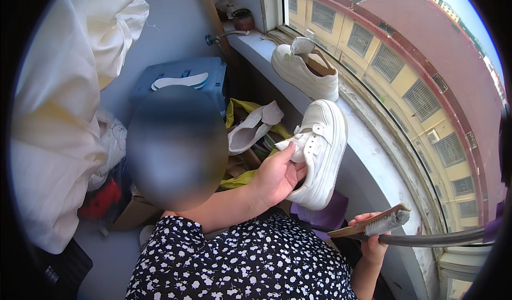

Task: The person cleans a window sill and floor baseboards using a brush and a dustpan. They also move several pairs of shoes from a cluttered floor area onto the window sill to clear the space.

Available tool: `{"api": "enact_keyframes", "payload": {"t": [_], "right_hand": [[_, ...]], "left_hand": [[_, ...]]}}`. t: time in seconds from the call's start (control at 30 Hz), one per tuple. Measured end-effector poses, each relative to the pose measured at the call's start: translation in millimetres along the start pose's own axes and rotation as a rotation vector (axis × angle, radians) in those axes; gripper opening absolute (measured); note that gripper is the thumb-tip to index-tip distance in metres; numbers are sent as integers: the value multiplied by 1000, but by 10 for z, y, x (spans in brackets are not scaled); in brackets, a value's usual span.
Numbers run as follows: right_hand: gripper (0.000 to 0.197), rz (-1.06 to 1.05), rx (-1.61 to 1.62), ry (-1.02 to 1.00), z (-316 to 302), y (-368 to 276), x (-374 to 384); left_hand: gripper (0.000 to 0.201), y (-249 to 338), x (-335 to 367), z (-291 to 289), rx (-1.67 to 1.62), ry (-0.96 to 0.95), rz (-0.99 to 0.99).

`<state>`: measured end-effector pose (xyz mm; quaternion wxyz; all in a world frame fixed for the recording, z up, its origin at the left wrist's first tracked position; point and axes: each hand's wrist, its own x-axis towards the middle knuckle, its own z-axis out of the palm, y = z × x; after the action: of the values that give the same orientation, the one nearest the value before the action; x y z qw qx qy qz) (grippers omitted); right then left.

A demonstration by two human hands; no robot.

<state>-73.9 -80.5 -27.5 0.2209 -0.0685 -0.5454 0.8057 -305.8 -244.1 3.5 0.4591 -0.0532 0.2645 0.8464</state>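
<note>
My left hand (278, 176) grips a white sneaker (326, 145) at its opening, thumb against the tongue and fingers partly inside. The shoe is held toe up, its thick sole turned to the right, and no laces show in its eyelets. Lower right, my right hand (372, 238) is closed round a wooden-handled brush (373, 225), with its pale bristles facing up and to the right. Brush and sneaker are apart. The other white sneaker (306, 68) rests on the windowsill, its tongue pulled up.
White insoles (180, 81) lie on a blue box (213, 71). Another pale shoe (256, 127) sits among yellow bags. A dark bar (432, 238) crosses near my right hand. White cloth (69, 103) hangs at left; the window runs along the right. A blurred oval hides the middle left.
</note>
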Motion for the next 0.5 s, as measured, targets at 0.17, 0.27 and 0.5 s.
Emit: {"api": "enact_keyframes", "payload": {"t": [0.17, 0.27, 0.5], "right_hand": [[57, -34, 13, 69, -41, -66, -213], [60, -12, 14, 115, -53, -144, -325], [60, -45, 31, 153, -132, -165, -517]], "left_hand": [[34, -472, 496, 466, -231, -57, 69], [33, -747, 728, 731, -292, 56, 115], [39, -1168, 1317, 1154, -282, 71, 71]]}}
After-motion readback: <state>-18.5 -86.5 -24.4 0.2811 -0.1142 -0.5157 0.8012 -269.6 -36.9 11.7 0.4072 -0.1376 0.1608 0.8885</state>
